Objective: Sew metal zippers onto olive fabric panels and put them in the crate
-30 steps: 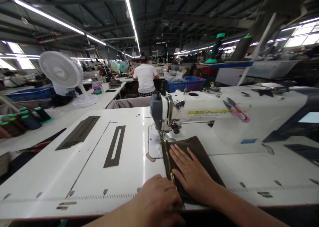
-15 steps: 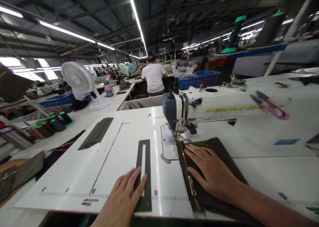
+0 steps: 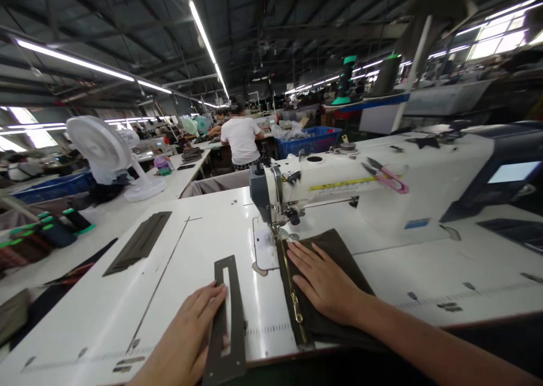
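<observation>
My left hand point(image 3: 190, 329) grips the left edge of a dark olive slotted strip point(image 3: 237, 324), fingers on top. The strip's near end is tilted up off the table, and a bit of finger shows through its long slot. Flat on a folded dark olive fabric piece point(image 3: 339, 256) lies my right hand point(image 3: 324, 281), fingers stretched out and touching beside the brass zipper point(image 3: 292, 287). The zipper's pull is toward the near end. Its far end lies close to the needle area of the sewing machine point(image 3: 271, 196).
A stack of olive strips point(image 3: 139, 242) lies on the left of the white table point(image 3: 178, 284). Pink-handled scissors point(image 3: 388, 177) rest on the machine arm. A white fan point(image 3: 102, 146), thread cones point(image 3: 55, 230) and a blue crate point(image 3: 307, 143) stand farther off. A person in white sits ahead.
My left hand has taken hold of the slotted strip and raised its near end. The view has swung right; my right hand stays on the zippered fabric.
</observation>
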`<state>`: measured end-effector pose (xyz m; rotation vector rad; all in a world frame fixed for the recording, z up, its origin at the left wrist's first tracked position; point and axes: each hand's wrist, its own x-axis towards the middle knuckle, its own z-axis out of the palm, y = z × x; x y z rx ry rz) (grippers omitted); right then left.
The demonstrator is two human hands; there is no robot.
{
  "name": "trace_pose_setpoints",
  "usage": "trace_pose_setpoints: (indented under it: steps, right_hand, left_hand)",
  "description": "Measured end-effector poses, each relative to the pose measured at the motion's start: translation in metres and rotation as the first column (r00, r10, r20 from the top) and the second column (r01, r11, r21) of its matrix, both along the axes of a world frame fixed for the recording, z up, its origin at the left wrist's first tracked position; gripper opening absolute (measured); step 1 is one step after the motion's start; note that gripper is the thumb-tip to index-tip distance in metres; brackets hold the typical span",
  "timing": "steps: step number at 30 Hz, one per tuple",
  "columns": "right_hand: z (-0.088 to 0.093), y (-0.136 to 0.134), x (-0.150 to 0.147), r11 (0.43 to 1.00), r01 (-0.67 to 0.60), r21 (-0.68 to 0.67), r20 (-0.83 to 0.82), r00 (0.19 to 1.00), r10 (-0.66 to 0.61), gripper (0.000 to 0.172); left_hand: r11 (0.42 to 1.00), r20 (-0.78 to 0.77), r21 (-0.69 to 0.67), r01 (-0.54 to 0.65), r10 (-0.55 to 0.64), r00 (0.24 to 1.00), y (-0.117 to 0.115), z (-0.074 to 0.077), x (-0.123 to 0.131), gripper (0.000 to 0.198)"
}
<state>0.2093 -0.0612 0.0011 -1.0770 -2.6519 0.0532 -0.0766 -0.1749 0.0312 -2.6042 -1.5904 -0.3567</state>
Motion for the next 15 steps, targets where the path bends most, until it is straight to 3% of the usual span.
trace_pose_setpoints:
  steps: [5, 10, 12, 15]
  right_hand:
    - [0.001, -0.011, 0.000, 1.000, -0.022, -0.016, -0.014, 1.000, 0.021, 0.051]
    - [-0.003, -0.019, 0.002, 0.999, -0.042, 0.000, -0.081, 0.996, 0.042, 0.051]
    - [-0.005, -0.022, 0.003, 0.999, -0.051, 0.011, -0.104, 0.993, 0.052, 0.051]
    - [-0.006, -0.024, 0.004, 0.998, -0.056, 0.018, -0.112, 0.992, 0.058, 0.050]
  left_hand:
    - [0.999, 0.115, 0.050, -0.015, 0.009, 0.993, 0.027, -0.005, 0.002, 0.034]
    - [0.996, 0.258, -0.002, -0.089, 0.086, 0.962, 0.055, -0.002, -0.007, 0.037]
    - [0.992, 0.316, 0.056, -0.117, 0.093, 0.944, 0.058, 0.002, 0.000, 0.033]
    - [0.980, 0.362, 0.194, -0.054, -0.020, 0.932, 0.058, 0.007, 0.030, 0.032]
